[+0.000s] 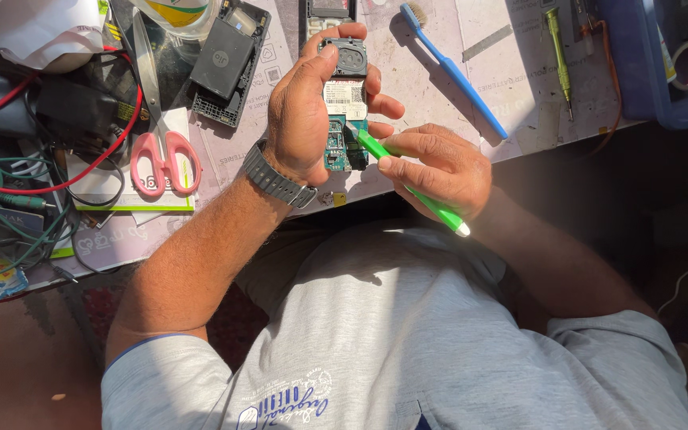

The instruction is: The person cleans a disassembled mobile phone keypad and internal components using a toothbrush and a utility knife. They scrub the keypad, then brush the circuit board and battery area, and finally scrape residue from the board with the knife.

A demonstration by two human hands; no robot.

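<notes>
My left hand grips an opened small phone upright, its green circuit board and white label exposed. My right hand holds a green toothbrush like a pen, with the bristle end pressed against the lower part of the circuit board. A dark watch sits on my left wrist. Both hands hover over the near edge of the worktable.
A blue toothbrush lies right of the phone. A black phone back cover and pink-handled scissors lie to the left, beside tangled red, green and black cables. A green screwdriver and a blue tray sit at the right.
</notes>
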